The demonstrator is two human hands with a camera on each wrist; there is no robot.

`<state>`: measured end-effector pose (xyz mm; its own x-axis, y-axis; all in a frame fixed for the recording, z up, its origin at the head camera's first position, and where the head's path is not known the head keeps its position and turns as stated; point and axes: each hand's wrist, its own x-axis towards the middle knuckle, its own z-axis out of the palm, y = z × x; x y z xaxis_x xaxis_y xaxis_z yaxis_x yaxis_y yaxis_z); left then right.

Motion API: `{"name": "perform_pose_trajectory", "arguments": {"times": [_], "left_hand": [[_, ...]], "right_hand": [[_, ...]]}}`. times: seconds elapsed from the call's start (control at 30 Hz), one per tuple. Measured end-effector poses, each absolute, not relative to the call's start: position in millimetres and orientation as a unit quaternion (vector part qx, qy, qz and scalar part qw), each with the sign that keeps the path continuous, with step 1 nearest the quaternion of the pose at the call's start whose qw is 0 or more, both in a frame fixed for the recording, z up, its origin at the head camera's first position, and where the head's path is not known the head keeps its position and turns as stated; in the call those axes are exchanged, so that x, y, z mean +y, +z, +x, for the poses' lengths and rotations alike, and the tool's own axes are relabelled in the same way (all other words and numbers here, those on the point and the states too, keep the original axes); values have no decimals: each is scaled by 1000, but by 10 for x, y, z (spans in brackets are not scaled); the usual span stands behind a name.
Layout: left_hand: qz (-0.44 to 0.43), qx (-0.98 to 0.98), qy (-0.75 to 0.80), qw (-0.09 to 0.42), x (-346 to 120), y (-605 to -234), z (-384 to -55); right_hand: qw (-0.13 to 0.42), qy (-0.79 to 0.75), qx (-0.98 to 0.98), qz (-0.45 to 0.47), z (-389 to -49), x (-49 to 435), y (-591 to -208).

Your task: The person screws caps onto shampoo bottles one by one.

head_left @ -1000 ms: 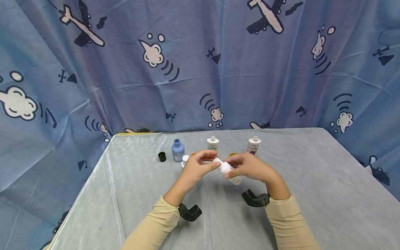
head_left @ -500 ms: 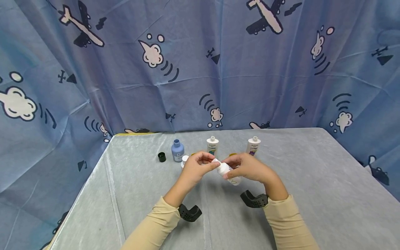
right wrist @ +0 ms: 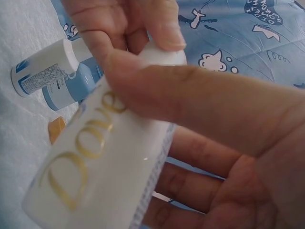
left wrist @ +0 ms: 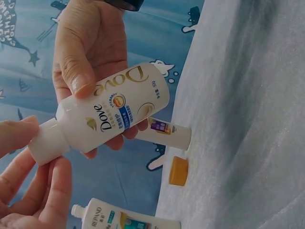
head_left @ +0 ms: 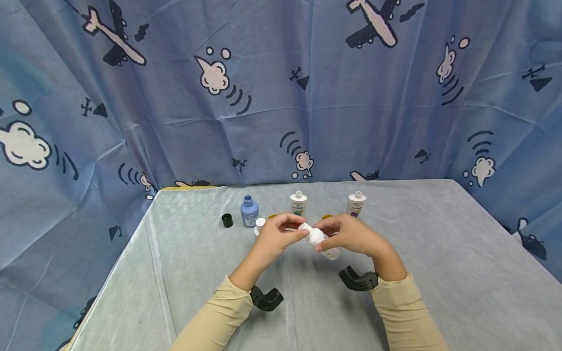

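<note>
A white Dove bottle is held tilted above the table, its capped end up and to the left in the head view. My right hand grips the bottle's body, thumb on the near side and fingers behind. At the other end, my left hand pinches the white cap between thumb and fingers. The cap sits on the bottle's neck. Gold lettering shows on the body in the right wrist view, where my thumb covers part of it.
Behind the hands stand two uncapped white bottles, one in the middle and one to the right. An uncapped blue bottle, a black cap and a white-capped bottle are left. Two yellow caps, one orange-looking, lie partly hidden.
Both hands keep their hold on the bottle and cap. The right hand and bottle shift slightly left, then back right; the bottle's lettering appears slightly turned.
</note>
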<state>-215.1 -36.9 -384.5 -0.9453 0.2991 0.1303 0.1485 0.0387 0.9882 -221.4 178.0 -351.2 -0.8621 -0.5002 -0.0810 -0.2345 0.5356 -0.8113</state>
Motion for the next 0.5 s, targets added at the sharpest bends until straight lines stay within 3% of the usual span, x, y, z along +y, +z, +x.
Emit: {"name": "perform_pose_trajectory", "arguments": {"times": [0.3, 0.5], "left_hand": [[196, 713, 669, 68, -382, -3831, -2142], [166, 715, 677, 57, -380, -3825, -2154]], "right_hand": [[155, -432, 865, -204, -2212, 1794, -3505], [155, -431, 865, -206, -2208, 1782, -3507]]}}
